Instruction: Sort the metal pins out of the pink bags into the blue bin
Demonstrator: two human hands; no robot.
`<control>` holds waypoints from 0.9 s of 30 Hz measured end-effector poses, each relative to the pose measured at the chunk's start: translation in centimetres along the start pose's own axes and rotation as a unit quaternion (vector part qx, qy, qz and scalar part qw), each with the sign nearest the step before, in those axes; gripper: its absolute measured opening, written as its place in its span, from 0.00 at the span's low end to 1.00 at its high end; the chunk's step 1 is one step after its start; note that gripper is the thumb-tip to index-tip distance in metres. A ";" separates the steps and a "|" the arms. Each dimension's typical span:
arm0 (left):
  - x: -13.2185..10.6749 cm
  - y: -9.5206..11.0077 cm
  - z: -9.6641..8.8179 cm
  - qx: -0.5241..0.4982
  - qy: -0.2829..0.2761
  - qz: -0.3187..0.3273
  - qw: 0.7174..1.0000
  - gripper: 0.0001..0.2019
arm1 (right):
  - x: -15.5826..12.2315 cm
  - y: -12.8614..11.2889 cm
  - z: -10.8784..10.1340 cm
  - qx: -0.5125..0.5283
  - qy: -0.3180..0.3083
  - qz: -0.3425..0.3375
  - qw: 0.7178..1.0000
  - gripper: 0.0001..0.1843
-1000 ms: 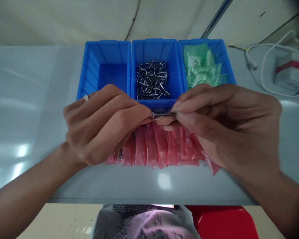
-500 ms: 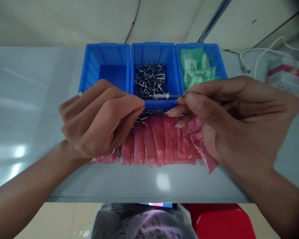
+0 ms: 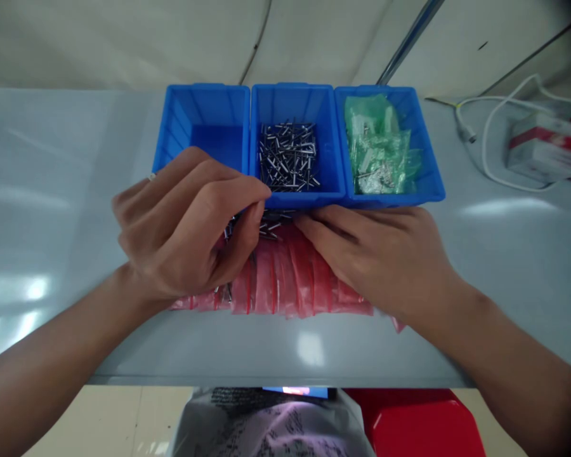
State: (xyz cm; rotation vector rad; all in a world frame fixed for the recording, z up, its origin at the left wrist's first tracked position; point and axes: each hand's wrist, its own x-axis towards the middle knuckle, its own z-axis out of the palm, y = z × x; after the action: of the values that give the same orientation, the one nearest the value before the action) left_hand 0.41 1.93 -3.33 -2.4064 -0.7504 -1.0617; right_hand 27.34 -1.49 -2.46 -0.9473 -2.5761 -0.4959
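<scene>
Pale wall (image 3: 124, 44), seen behind a grey table (image 3: 518, 273), its upper right crossed by a slanting metal strip (image 3: 412, 41); tiled floor (image 3: 111, 419), shown below the table's near edge. Red stool (image 3: 428, 425), partly covered by the table edge, placed beside a grey printed cloth (image 3: 276, 428). Three blue bins, set side by side on the table: left bin (image 3: 209, 98), its inner floor partly exposed; middle bin (image 3: 304, 199), filled low with loose metal pins (image 3: 288, 158); right bin (image 3: 429, 184), stocked with green plastic bags (image 3: 378, 136). Left hand (image 3: 185, 222), held in front of the left bin, its fingers curled, the thumb tip placed close under the index tip; whether anything is pinched cannot be told. Right hand (image 3: 385, 260), laid palm down before the right bin, its fingers kept close together and pointed leftward, their tips brought to a further heap of pins (image 3: 269, 227) at the front of the middle bin; what is gripped there is hidden. Pink bags (image 3: 271, 279), lined up in a row below that heap, partly covered by both hands. White-and-red box (image 3: 545, 146), stood at far right; white cable (image 3: 488, 139), looped beside it. Small ring (image 3: 152, 176), worn on the left hand.
</scene>
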 end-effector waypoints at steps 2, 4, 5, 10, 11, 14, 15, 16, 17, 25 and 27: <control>0.0 0.0 0.0 -0.004 0.003 0.001 1.000 0.14 | 0.1 -0.2 0.1 -0.015 -0.032 -0.010 0.999 0.19; -0.1 0.1 -0.2 -0.013 0.009 0.010 1.000 0.16 | 0.2 -0.4 0.1 -0.020 -0.040 -0.017 0.999 0.20; -0.1 0.3 -0.3 -0.014 0.010 0.007 1.000 0.17 | 0.2 -0.5 0.1 -0.017 -0.041 -0.018 0.999 0.20; -0.1 1.4 -1.3 -0.006 -0.082 -0.066 0.994 0.36 | 0.3 -0.8 0.3 0.157 0.087 0.103 0.978 0.12; -0.1 1.6 -1.5 -0.013 -0.092 -0.066 0.993 0.39 | 0.4 -0.7 0.2 0.192 0.117 0.126 0.966 0.10; 0.0 1.7 -1.5 -0.046 -0.082 -0.042 0.995 0.40 | 0.8 -0.5 -0.5 0.227 0.142 0.126 0.955 0.07; 0.0 1.6 -1.5 -0.054 -0.079 -0.036 0.995 0.37 | 0.9 -0.4 -0.8 0.236 0.144 0.122 0.953 0.07; -0.1 1.5 -1.4 -0.056 -0.079 -0.031 0.995 0.32 | 1.0 -0.4 -1.0 0.255 0.156 0.129 0.945 0.07; -0.1 1.3 -1.3 -0.055 -0.076 -0.023 0.995 0.28 | 1.0 -0.4 -1.2 0.288 0.167 0.150 0.931 0.08; -0.2 0.7 -1.6 -0.044 -0.068 0.009 0.997 0.19 | 0.6 -1.5 -1.1 0.481 0.178 0.308 0.802 0.09; -0.2 0.8 -1.6 -0.055 -0.070 0.009 0.996 0.19 | 0.6 -1.4 -1.2 0.500 0.175 0.319 0.786 0.10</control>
State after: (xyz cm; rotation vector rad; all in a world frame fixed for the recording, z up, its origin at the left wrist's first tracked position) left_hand -0.12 0.40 -2.62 -2.5977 -0.7327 -0.9576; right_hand 26.15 -2.67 -1.46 -1.0420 -1.5933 0.7536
